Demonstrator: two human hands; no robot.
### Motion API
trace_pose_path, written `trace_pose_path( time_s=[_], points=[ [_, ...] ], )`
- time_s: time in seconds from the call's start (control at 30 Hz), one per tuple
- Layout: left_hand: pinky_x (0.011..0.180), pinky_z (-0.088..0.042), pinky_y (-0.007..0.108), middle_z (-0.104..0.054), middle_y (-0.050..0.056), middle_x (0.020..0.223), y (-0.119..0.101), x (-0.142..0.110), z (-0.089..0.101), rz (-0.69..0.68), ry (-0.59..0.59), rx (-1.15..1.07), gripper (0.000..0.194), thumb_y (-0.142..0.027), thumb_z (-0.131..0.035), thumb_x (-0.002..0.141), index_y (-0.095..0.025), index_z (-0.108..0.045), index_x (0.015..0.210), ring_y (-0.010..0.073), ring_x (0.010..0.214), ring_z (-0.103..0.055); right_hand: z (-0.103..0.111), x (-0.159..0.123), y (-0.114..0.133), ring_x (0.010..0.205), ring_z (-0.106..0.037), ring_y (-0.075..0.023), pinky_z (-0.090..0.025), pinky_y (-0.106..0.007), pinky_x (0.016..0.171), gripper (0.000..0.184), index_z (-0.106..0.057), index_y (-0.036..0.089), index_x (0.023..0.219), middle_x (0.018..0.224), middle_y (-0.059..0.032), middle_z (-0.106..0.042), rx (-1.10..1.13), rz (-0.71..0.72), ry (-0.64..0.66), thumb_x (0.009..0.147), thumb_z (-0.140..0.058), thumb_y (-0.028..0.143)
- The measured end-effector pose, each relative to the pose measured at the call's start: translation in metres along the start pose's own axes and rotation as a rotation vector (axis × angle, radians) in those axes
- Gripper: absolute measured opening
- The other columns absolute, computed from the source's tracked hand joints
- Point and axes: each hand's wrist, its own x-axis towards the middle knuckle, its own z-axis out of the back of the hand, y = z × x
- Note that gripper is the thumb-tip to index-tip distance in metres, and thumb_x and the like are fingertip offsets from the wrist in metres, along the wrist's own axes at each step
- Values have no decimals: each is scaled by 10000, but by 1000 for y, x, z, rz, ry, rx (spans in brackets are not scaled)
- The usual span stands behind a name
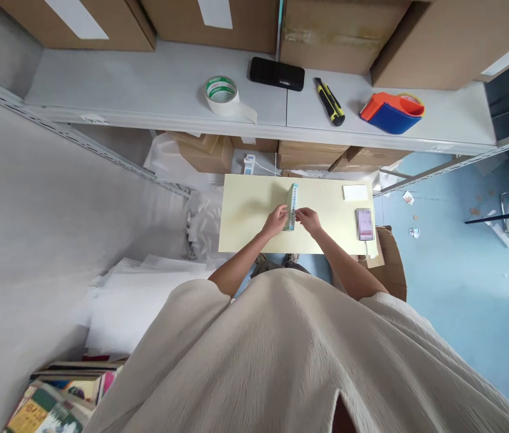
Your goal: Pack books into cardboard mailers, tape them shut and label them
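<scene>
Grey metal shelving [155, 78] spans the view here, beyond both hands, and cardboard boxes [322, 36] line its far side! Below it, right under the hands, comes the pale yellow table [249, 201], and off to the left hand's side, well apart, there's a pile of books [47, 403]. Now the slim blue-green item [291, 207], standing on edge between the two hands, its printed narrow side facing up! The left hand [275, 221] has it clamped, fingers on its left face; the right hand [309, 221] comes in from the other side, thumb and forefinger drawn together at that printed side, though whether they grip it I cannot tell. Out past the right hand, up on the shelving, sits the orange and blue tape dispenser [392, 112]; on the table to that hand's right, a phone [365, 224] lies with its screen lit, a white card [355, 192] just beyond it. Ahead of the left hand, a tape roll [222, 96], and ahead of the right, a yellow-and-black cutter [329, 101]
</scene>
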Motion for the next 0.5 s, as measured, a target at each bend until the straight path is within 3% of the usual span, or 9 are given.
trace_pose_path(
  time_s=[0.1,0.27,0.37,0.5],
  points=[
    [1167,-613,406,-714,140,1604,9,-4,17,53,-53,25,629,-223,-579,1076,-226,-511,1701,276,1383,-746,-20,0,2,989,-787,-251,-598,-352,845,352,-807,213,1089,1104,-104,-844,118,16,150,902,-799,511],
    [1154,-610,385,-602,161,1735,37,-12,43,260,-94,106,780,-283,-604,1062,-236,-347,1797,303,1533,-656,-35,3,-10,1039,-771,-278,-608,-401,911,358,-826,214,1064,1113,-113,-845,78,-43,166,824,-879,475],
    [1211,-568,368,-510,155,1812,48,-18,54,271,-97,166,723,-279,-571,1078,-239,-389,1776,294,1650,-539,-37,4,-22,1084,-767,-301,-624,-439,938,336,-835,238,1046,1106,-100,-841,35,-63,159,813,-865,478],
    [1248,-546,389,-540,148,1792,52,-22,57,254,-77,182,681,-252,-549,1076,-238,-445,1749,293,1647,-542,-39,4,-33,1108,-766,-300,-636,-458,975,299,-846,257,1065,1200,-104,-839,-22,-87,147,829,-830,439]
  ],
)
